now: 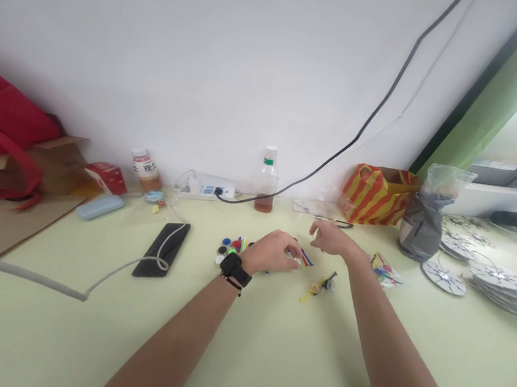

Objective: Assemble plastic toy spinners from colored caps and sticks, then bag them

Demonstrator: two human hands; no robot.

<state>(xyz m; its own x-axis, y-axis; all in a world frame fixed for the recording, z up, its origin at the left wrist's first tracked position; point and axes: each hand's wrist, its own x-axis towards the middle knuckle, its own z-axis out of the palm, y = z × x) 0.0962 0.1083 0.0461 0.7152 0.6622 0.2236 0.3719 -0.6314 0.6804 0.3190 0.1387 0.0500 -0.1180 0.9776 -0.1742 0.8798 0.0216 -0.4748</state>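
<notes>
My left hand (274, 250), with a dark watch on its wrist, is low over a group of small coloured plastic pieces. Its thumb and fingers curl together around a small white piece (297, 261). To the right, my right hand (329, 237) is raised slightly above the table with its fingertips pinched; what they hold is too small to name. Round caps, among them a blue cap (226, 241) and a black cap (221, 250), lie left of my left hand. Blue and red sticks (307, 257) lie between the hands. Nearer me is a small yellow, black and clear cluster (320, 286).
A black phone (162, 251) with a cable lies at left. Along the wall stand a bottle (267, 185), a power strip (203, 188) and a striped bag (373, 196). On the right are a clear packet (386, 271), a grey bag (418, 229) and stacked discs (503, 284).
</notes>
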